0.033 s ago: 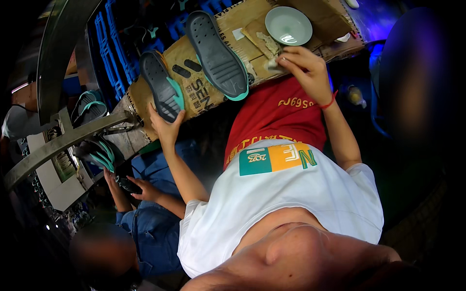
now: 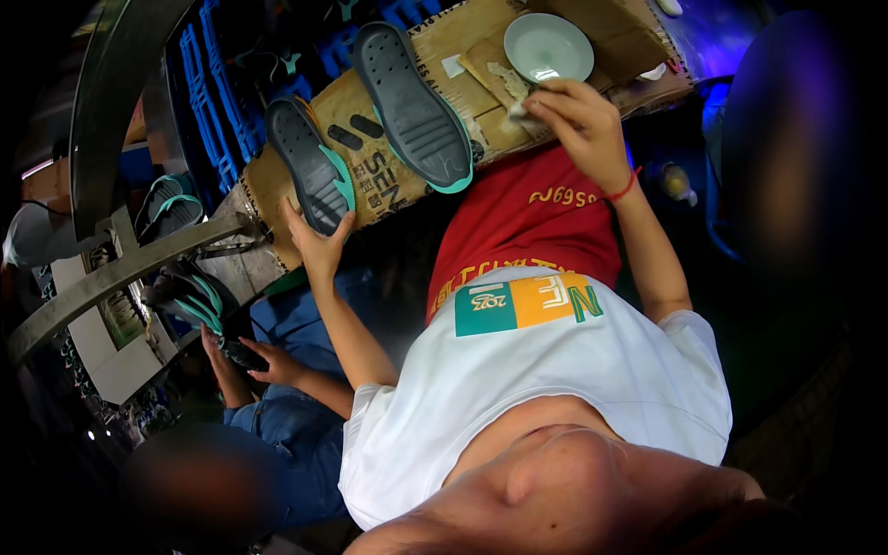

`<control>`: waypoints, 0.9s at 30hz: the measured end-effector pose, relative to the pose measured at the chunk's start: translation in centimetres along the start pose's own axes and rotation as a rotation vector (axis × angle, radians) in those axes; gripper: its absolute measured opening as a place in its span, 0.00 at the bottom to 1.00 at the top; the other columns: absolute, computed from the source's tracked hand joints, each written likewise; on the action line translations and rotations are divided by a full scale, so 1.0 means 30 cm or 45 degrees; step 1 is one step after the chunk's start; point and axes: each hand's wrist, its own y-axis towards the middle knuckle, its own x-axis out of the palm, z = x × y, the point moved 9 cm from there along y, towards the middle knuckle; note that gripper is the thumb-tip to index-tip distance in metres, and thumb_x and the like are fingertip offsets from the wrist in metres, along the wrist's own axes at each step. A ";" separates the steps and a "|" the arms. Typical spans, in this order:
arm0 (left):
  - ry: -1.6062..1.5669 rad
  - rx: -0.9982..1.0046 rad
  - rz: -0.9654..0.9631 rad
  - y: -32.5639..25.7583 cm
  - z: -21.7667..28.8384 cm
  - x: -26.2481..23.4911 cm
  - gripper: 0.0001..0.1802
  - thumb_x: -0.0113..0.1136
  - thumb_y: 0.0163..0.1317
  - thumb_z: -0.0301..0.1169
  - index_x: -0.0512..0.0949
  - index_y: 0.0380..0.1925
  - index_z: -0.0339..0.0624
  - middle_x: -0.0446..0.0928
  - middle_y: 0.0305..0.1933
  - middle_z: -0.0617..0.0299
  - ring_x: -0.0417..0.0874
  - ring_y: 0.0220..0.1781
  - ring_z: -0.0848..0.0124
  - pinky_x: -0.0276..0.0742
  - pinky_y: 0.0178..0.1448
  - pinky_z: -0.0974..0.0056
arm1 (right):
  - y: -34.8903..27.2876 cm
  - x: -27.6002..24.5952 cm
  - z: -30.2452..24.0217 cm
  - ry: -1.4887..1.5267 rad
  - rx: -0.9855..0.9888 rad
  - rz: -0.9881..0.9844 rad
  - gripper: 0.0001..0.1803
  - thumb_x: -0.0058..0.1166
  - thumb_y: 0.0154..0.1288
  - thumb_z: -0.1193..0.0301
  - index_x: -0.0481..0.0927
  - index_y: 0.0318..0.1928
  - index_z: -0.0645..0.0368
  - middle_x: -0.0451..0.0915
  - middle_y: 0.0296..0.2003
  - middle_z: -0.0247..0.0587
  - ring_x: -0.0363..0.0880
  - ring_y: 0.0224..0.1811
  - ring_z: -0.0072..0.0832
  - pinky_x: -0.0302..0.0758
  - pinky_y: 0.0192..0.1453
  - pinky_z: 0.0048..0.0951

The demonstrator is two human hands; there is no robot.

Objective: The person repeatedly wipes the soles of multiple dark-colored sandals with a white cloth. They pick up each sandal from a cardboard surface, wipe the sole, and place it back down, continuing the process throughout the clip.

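Observation:
A grey sole with a teal edge lies on the cardboard-covered bench. My left hand grips its near end, thumb at the right side and fingers at the left. To its right lies a larger grey sole with teal trim, touched by neither hand. My right hand has its fingers pinched on a small whitish wad; what kind of thing it is does not show. Just beyond is a cardboard piece smeared with pale matter. A white bowl stands behind my right fingers.
Two small dark oval pieces sit between the soles. A metal frame bar crosses at the left. Beside me, a co-worker's hands hold a dark and teal piece of footwear. Blue plastic racks stand behind the bench.
The teal edge on the left sole, bent inward before, now lies closer along the sole's side. My right hand has shifted slightly left and away from me.

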 end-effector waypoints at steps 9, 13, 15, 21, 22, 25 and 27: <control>-1.090 -0.505 -0.418 -0.015 -0.089 0.076 0.37 0.65 0.58 0.38 0.63 0.62 0.27 0.73 0.57 0.49 0.77 0.56 0.59 0.75 0.56 0.60 | 0.154 0.053 0.139 -0.530 -0.219 -0.060 0.06 0.59 0.56 0.68 0.85 0.35 0.53 0.80 0.38 0.36 0.78 0.43 0.34 0.77 0.44 0.34; -2.452 -0.420 -0.553 -0.027 0.123 0.104 0.42 0.59 0.57 0.46 0.56 0.67 0.38 0.57 0.69 0.42 0.58 0.69 0.37 0.63 0.69 0.39 | 0.158 0.086 0.177 -0.566 -0.225 -0.121 0.07 0.58 0.56 0.69 0.86 0.35 0.53 0.80 0.38 0.36 0.78 0.44 0.34 0.77 0.46 0.35; -3.072 -0.463 -0.647 -0.034 0.201 0.131 0.42 0.57 0.59 0.50 0.57 0.67 0.41 0.53 0.71 0.42 0.54 0.69 0.36 0.67 0.66 0.41 | 0.163 0.095 0.177 -0.564 -0.226 -0.150 0.07 0.58 0.56 0.69 0.86 0.35 0.54 0.80 0.38 0.36 0.78 0.44 0.34 0.77 0.46 0.35; -2.602 -0.320 -0.674 -0.027 0.402 0.158 0.46 0.61 0.53 0.47 0.55 0.68 0.38 0.54 0.69 0.36 0.66 0.63 0.41 0.70 0.63 0.46 | 0.166 0.102 0.178 -0.557 -0.256 -0.169 0.08 0.58 0.56 0.68 0.86 0.35 0.54 0.79 0.38 0.37 0.78 0.44 0.35 0.77 0.46 0.36; -2.478 -0.291 -0.599 -0.023 0.420 0.150 0.48 0.65 0.50 0.44 0.54 0.68 0.37 0.54 0.69 0.35 0.65 0.64 0.40 0.69 0.65 0.44 | 0.166 0.101 0.184 -0.528 -0.242 -0.169 0.08 0.58 0.56 0.68 0.86 0.34 0.55 0.80 0.36 0.37 0.78 0.43 0.35 0.77 0.45 0.37; -1.882 0.106 -0.636 -0.005 0.552 0.133 0.50 0.66 0.47 0.47 0.56 0.67 0.36 0.64 0.64 0.41 0.71 0.62 0.46 0.71 0.63 0.47 | 0.165 0.083 0.210 -0.443 -0.126 -0.198 0.08 0.58 0.57 0.67 0.86 0.34 0.56 0.81 0.34 0.39 0.80 0.38 0.39 0.77 0.44 0.37; -1.654 0.228 -0.711 0.022 0.586 0.168 0.48 0.73 0.42 0.38 0.60 0.64 0.37 0.67 0.61 0.45 0.73 0.61 0.50 0.72 0.63 0.50 | 0.163 0.048 0.220 -0.381 0.048 -0.256 0.09 0.59 0.57 0.66 0.86 0.35 0.56 0.82 0.33 0.40 0.80 0.36 0.41 0.77 0.44 0.37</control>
